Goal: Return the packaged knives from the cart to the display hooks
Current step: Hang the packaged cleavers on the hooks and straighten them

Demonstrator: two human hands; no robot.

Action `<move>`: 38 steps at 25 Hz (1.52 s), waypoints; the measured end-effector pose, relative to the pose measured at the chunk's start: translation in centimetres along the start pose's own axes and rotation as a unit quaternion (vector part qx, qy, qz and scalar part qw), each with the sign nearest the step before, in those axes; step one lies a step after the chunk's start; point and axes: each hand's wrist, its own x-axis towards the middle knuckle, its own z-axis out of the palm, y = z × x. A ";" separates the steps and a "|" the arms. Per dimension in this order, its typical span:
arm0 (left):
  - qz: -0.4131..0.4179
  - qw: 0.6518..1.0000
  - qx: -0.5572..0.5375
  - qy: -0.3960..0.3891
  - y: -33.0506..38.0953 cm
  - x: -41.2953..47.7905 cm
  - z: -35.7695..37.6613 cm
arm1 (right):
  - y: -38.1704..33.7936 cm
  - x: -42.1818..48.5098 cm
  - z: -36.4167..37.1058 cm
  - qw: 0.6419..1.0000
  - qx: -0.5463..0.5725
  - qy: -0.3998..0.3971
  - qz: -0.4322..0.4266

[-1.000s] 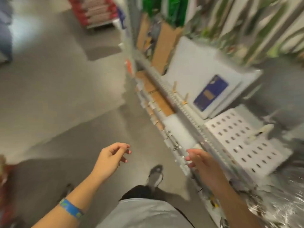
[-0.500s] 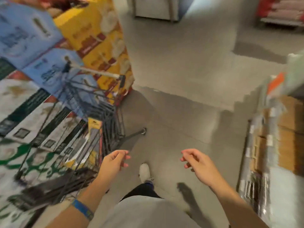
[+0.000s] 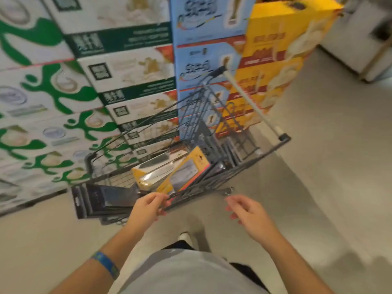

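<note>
A dark wire cart [image 3: 267, 150] stands in front of me, its white handle [image 3: 252, 107] pointing up to the right. Inside lie yellow-carded packaged knives [image 3: 186, 172] with clear windows, leaning on one another. Black packaged knives [image 3: 101, 200] stick out at the cart's lower left. My left hand [image 3: 146, 209] is at the cart's near rim, fingers loosely curled, with its fingertips beside a corner of the yellow package; it holds nothing that I can see. To the right of the cart my right hand [image 3: 248, 215] hovers over the floor, fingers relaxed and empty. No display hooks are in view.
Behind the cart rises a wall of stacked cartons: green-and-white [image 3: 48, 92], blue [image 3: 203, 60] and yellow [image 3: 282, 49]. Grey floor [image 3: 328, 166] spreads to the right and towards me. A pale cabinet [image 3: 364, 39] stands far right. My foot [image 3: 184, 236] is below the cart.
My view has swung left from the shelf aisle to face the cart. The cart is now close in front, and my left hand has reached its near rim. Both hands stay empty.
</note>
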 end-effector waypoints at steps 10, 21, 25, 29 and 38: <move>-0.096 0.990 -0.030 0.094 1.9 5.6 -3.3 | -6.5 18.2 6.6 0.961 -0.169 -0.219 -0.013; -0.231 0.935 -0.216 0.162 2.1 19.4 0.3 | -7.0 41.3 15.4 0.812 -0.432 -0.366 -0.141; -0.276 0.895 -0.296 0.187 -2.0 26.6 1.7 | -3.6 50.9 20.5 0.660 -0.616 -0.382 -0.196; -0.331 0.866 -0.327 0.184 -5.8 31.5 2.3 | 0.3 57.5 24.3 0.592 -0.673 -0.380 -0.231; -0.360 0.797 -0.445 0.195 -10.0 34.1 2.8 | 6.5 60.6 24.3 0.565 -0.667 -0.304 -0.379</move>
